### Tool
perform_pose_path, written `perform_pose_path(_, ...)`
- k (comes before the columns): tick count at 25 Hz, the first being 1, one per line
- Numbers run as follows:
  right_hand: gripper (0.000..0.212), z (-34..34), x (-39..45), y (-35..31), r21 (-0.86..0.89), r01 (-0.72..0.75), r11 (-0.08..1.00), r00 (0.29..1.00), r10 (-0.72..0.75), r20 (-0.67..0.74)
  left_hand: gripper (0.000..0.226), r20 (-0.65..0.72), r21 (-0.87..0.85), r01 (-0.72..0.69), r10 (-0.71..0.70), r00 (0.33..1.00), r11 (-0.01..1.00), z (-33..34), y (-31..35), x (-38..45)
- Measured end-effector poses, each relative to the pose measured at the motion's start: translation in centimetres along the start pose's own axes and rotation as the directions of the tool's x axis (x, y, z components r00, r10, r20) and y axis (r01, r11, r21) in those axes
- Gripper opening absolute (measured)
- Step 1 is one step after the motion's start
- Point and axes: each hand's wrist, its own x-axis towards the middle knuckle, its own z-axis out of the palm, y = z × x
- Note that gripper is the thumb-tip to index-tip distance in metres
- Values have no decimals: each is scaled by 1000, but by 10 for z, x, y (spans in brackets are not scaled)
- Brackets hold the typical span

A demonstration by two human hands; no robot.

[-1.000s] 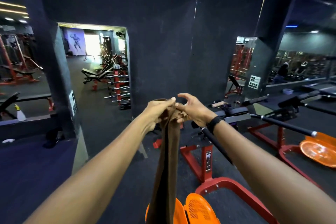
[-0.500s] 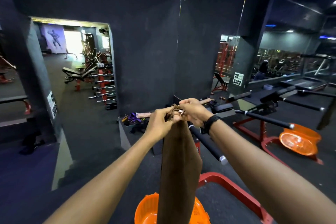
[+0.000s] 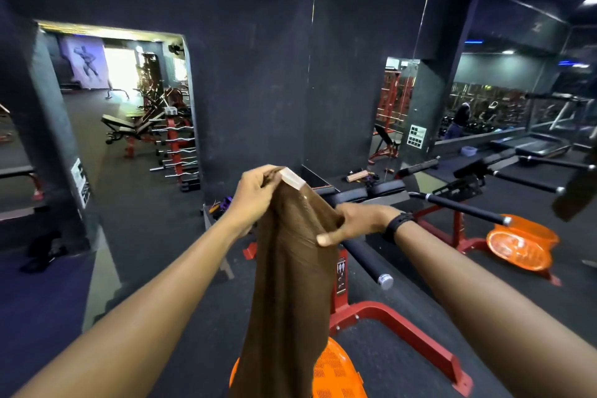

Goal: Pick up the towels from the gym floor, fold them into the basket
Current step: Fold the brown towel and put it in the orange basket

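Two hands gripping long brown cloth towel (image 3: 290, 284), hanging above orange perforated plastic basket (image 3: 336, 371): left hand (image 3: 255, 194) pinching top edge, right hand (image 3: 352, 223) clasping side. Advice: matching edges before halving lengthwise.

One brown towel (image 3: 290, 284) hangs in view, held by two hands: the left hand (image 3: 255, 195) and the right hand (image 3: 358, 223). Two orange baskets show: one basket (image 3: 336, 371) at the bottom edge, another basket (image 3: 520, 244) at the right edge.
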Motion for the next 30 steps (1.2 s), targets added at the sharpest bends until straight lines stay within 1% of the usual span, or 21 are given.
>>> perform_pose_path(1, 48, 2, 1, 11, -30, -19, 999, 1000, 20, 9, 21, -20, 13, 3, -3, 1000, 1000, -8, -2, 5)
perform_pose_path(2, 53, 2, 1, 20, -63, -38, 997, 999, 37, -28, 20, -36, 51, 4, -2, 999, 999, -18, -6, 9)
perform_pose_path(3, 48, -1, 0, 25, -85, -24, 996, 995, 16, -96, 18, -46, 105, 4, 0, 999, 995, -27, -9, 12)
perform_pose_path(4, 39, -7, -1, 27, -91, -2, 996, 984, -14, -176, 16, -68, 177, 12, 0, 998, 984, -36, -14, 13)
perform_pose_path(6, 16, -21, -5, 23, -22, 85, 996, 942, -88, -324, 10, -143, 307, 49, -4, 990, 950, -51, -22, 12)
perform_pose_path(7, 12, -26, -7, 18, 23, 142, 990, 917, -123, -380, 7, -198, 345, 76, -7, 980, 936, -56, -23, 10)
perform_pose_path(10, 13, -27, -7, 4, 154, 253, 955, 842, -139, -521, 12, -305, 354, 115, -2, 952, 928, -66, -23, 8)
perform_pose_path(13, 11, -24, -1, 3, 246, 355, 902, 754, -120, -646, 12, -318, 289, 148, -51, 947, 946, -73, -19, 7)
perform_pose_path(15, 21, -24, 3, 8, 321, 371, 871, 737, -66, -672, 14, -262, 272, 163, -90, 961, 948, -80, -18, 7)
perform_pose_path(16, 24, -24, 4, 11, 348, 362, 865, 744, -43, -667, 17, -209, 314, 159, -95, 973, 936, -83, -18, 7)
perform_pose_path(19, 12, -16, 2, 17, 356, 314, 880, 788, -33, -615, 20, -12, 470, 135, -147, 989, 872, -85, -21, 5)
perform_pose_path(22, 11, -14, 1, 33, 401, 252, 881, 842, 5, -539, 14, 162, 563, 119, -251, 954, 818, -78, -25, 6)
perform_pose_path(24, 11, -14, -4, 40, 413, 166, 895, 893, 41, -448, 17, 253, 584, 142, -345, 904, 799, -73, -27, 6)
perform_pose_path(25, 11, -17, -10, 41, 406, 134, 904, 919, 41, -393, 19, 295, 582, 161, -391, 872, 797, -70, -26, 7)
perform_pose_path(26, 11, -22, -14, 41, 389, 130, 912, 930, 23, -366, 21, 322, 565, 169, -404, 856, 807, -67, -23, 10)
perform_pose_path(27, 10, -32, -19, 37, 381, 154, 911, 919, 9, -393, 22, 312, 510, 171, -366, 877, 843, -62, -16, 16)
perform_pose_path(28, 9, -46, -24, 33, 388, 219, 895, 871, 0, -491, 26, 251, 384, 176, -286, 925, 907, -58, -7, 23)
perform_pose_path(29, 8, -62, -27, 30, 438, 311, 843, 793, 23, -608, 32, 165, 184, 167, -198, 966, 969, -54, 5, 29)
perform_pose_path(30, 10, -77, -29, 27, 507, 416, 755, 732, 52, -679, 39, 106, -24, 158, -154, 982, 987, -51, 15, 36)
